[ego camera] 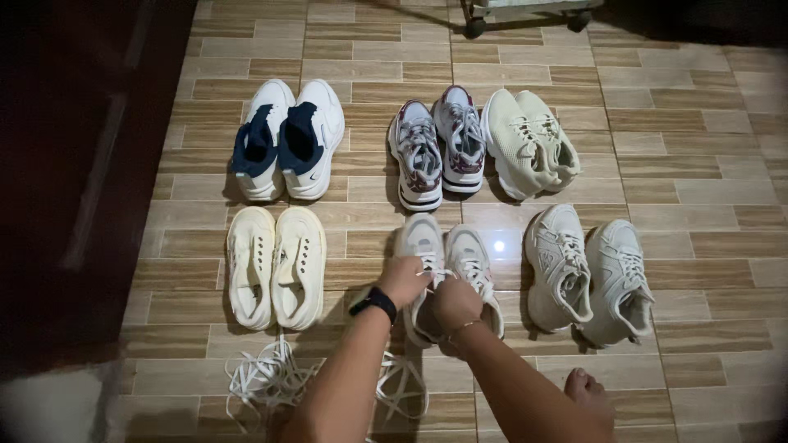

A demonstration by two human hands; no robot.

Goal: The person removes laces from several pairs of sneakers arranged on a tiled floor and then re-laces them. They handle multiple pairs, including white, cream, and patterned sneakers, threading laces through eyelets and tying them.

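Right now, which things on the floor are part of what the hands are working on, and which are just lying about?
In hand: left hand, right hand, pale sneaker pair, its white lace.

Lying about: loose laces, laceless cream pair, navy-tongued pair, grey pair, beige pair, off-white pair.

The heel end of the grey-white sneaker (423, 271) is covered by the left hand (404, 280) and right hand (456, 303), and how the lace is gripped cannot be told. The wheeled stand (525, 15) is cut off by the top edge. The loose white laces (271, 379) are partly hidden behind the left forearm. The dark area at the left cannot be made out
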